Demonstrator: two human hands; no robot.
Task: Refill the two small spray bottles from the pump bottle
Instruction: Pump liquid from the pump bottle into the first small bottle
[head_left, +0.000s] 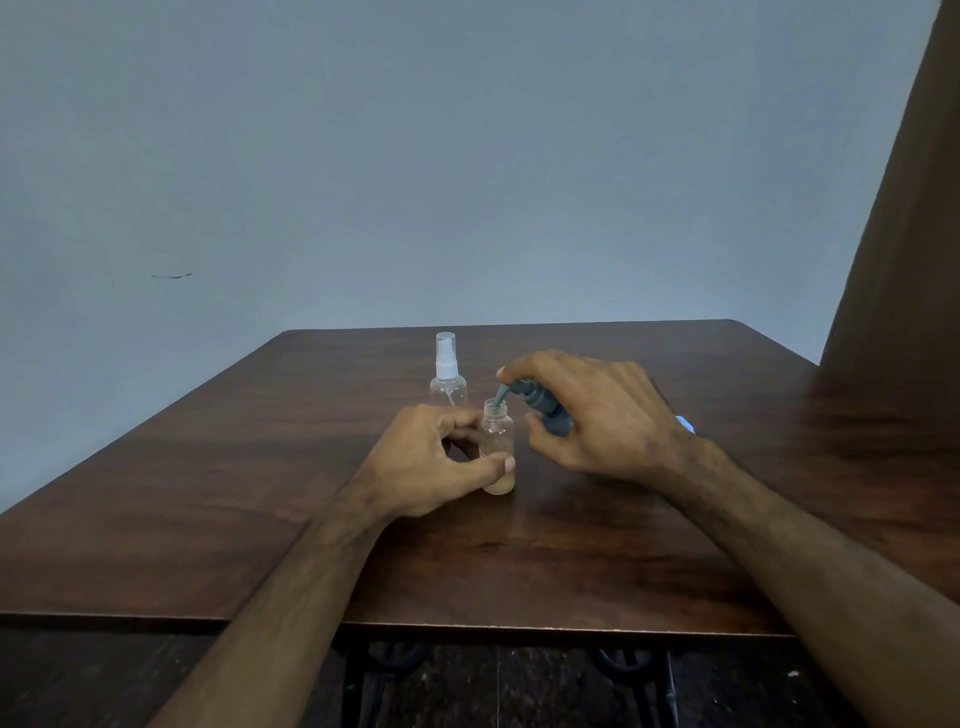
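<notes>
A small clear spray bottle (497, 441) stands uncapped on the wooden table (260, 467), with some pale liquid at its bottom. My left hand (434, 460) grips its side between thumb and fingers. My right hand (597, 415) wraps over the grey pump head (540, 402) of the pump bottle, whose body is hidden under my palm. The pump's spout points down into the open neck of the small bottle. A second clear spray bottle (448, 376) stands just behind, with its white sprayer and clear cap on.
A small light-blue object (687, 424) peeks out behind my right wrist. A brown curtain (904, 234) hangs at the right edge. A blue-grey wall rises behind the table. Dark metal table legs show below the near edge.
</notes>
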